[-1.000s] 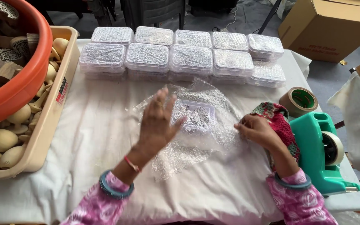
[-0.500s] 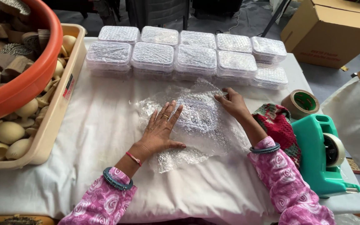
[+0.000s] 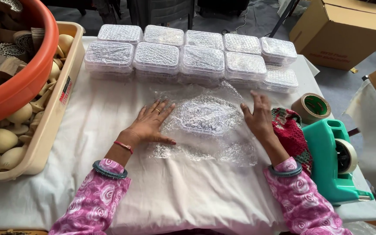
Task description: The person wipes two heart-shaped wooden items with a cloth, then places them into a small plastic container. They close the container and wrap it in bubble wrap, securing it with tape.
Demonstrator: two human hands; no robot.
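Observation:
A clear plastic box (image 3: 206, 116) lies in the middle of a sheet of bubble wrap (image 3: 205, 150) spread on the white cloth. My left hand (image 3: 149, 124) rests flat, fingers spread, on the sheet's left part, just beside the box. My right hand (image 3: 257, 116) lies open on the sheet's right edge, fingers pointing away from me, a little apart from the box. Neither hand grips anything.
Two rows of bubble-wrapped boxes (image 3: 196, 56) line the far side. At left stand a beige tray (image 3: 51, 126) of wooden pieces and an orange tub (image 3: 20, 87). At right are a teal tape dispenser (image 3: 334, 159), a tape roll (image 3: 312, 106), a red knitted cloth (image 3: 290, 130), and a cardboard box (image 3: 344, 30).
My left hand came down from the air onto the sheet and slid left of the box. My right hand went up to the box's far corner, then back to the sheet's right edge.

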